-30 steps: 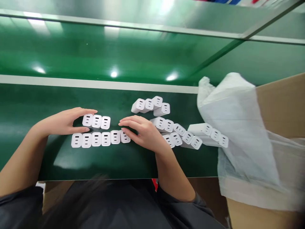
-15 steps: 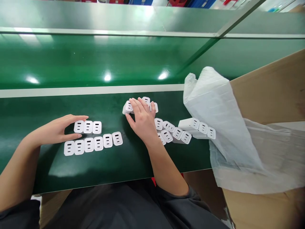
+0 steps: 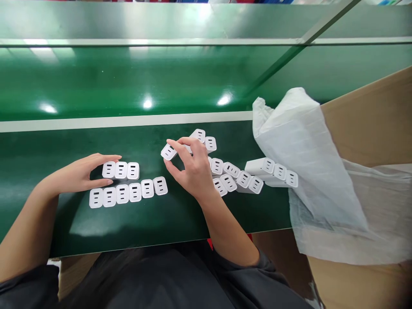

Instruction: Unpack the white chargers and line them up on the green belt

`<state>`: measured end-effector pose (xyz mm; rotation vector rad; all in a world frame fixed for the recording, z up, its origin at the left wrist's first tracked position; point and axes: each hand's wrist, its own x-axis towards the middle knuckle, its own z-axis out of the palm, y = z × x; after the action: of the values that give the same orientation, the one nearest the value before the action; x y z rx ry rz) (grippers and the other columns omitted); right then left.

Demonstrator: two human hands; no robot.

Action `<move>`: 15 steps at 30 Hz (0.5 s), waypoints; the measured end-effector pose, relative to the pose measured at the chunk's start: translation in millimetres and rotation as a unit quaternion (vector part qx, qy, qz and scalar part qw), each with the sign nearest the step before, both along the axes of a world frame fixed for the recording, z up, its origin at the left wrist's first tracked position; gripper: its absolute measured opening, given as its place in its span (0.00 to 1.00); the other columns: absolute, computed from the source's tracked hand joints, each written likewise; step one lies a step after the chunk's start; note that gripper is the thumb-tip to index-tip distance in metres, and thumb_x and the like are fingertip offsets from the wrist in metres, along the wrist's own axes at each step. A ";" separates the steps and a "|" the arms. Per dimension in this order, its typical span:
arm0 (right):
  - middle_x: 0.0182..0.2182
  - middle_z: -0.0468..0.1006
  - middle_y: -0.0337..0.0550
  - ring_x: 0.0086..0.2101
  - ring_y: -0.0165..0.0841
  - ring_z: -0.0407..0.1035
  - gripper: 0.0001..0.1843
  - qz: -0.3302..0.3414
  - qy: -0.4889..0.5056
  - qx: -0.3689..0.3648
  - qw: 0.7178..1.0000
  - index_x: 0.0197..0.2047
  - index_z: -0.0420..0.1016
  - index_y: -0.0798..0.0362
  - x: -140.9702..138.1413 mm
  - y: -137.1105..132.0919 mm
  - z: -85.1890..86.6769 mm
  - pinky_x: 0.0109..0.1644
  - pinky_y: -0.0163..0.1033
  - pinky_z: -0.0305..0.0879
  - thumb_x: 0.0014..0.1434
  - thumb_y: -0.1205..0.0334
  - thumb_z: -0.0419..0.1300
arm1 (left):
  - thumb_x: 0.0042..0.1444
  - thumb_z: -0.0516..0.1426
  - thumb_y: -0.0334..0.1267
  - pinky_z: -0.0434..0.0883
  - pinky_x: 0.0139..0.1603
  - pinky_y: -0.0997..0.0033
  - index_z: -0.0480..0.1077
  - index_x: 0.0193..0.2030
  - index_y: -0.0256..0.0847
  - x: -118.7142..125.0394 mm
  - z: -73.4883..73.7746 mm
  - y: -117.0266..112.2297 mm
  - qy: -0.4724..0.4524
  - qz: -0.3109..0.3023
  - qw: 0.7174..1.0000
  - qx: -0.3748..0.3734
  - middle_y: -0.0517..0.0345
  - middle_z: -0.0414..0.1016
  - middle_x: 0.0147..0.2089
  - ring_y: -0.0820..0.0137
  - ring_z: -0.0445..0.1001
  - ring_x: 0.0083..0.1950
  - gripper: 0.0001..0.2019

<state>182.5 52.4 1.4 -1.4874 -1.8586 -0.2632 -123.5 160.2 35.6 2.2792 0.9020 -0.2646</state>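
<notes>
Between the thumb and fingertips of my right hand [image 3: 194, 172] is a white USB charger [image 3: 168, 152], tilted, its port face towards me. My left hand [image 3: 76, 174] spans the left end of a short row of three chargers, thumb on the near side and fingers on the far side of the end charger [image 3: 108, 170]. Just nearer to me runs a longer row of chargers [image 3: 122, 194], ports up. Beyond my right hand a few more chargers [image 3: 210, 144] stand partly hidden by it.
Right of my right wrist, several loose chargers [image 3: 243, 179] lie clustered on the green table [image 3: 135, 231]. A white plastic bag [image 3: 299, 128] drapes over the table's right end, against a cardboard box [image 3: 370, 116]. A pale strip [image 3: 128, 121] crosses behind the work surface.
My right hand has drawn one charger slightly left and towards me, away from the group at the back. The left hand keeps its place at the short row. The view has shifted slightly.
</notes>
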 end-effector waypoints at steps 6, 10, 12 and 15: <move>0.44 0.72 0.49 0.45 0.41 0.70 0.18 0.027 0.039 -0.017 0.999 0.55 0.68 0.50 -0.4 -0.7 0.6 0.53 0.50 0.70 0.62 0.67 0.61 | 0.60 0.54 0.61 0.68 0.59 0.61 0.54 0.72 0.52 0.7 0.5 -0.9 -0.002 -0.001 1.000 0.001 0.54 0.66 0.66 0.57 0.70 0.60 0.36; 0.45 0.71 0.47 0.45 0.39 0.70 0.15 0.061 0.112 -0.050 0.991 0.52 0.69 0.47 -1.6 -2.0 3.3 0.50 0.49 0.72 0.62 0.67 0.60 | 0.61 0.54 0.61 0.67 0.60 0.62 0.54 0.71 0.52 1.3 1.4 -1.1 -0.002 -0.004 1.000 0.000 0.56 0.66 0.67 0.59 0.69 0.61 0.35; 0.45 0.70 0.46 0.45 0.39 0.70 0.14 0.075 0.141 -0.062 0.985 0.51 0.71 0.46 -2.1 -2.6 4.8 0.49 0.49 0.72 0.62 0.67 0.60 | 0.61 0.54 0.60 0.67 0.62 0.63 0.54 0.71 0.53 1.1 1.2 -1.0 -0.004 -0.004 1.000 -0.001 0.57 0.65 0.67 0.60 0.68 0.62 0.35; 0.45 0.69 0.46 0.47 0.38 0.69 0.11 0.096 0.168 -0.071 0.979 0.48 0.73 0.46 -2.7 -3.3 6.9 0.50 0.48 0.73 0.63 0.68 0.59 | 0.60 0.55 0.60 0.66 0.62 0.64 0.54 0.71 0.54 0.5 0.1 -0.6 -0.008 -0.003 1.000 -0.001 0.59 0.65 0.67 0.61 0.68 0.62 0.35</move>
<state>179.7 49.0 8.2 -1.3361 -1.7550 0.2055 -122.9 159.5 35.7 2.2805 0.8858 -0.2498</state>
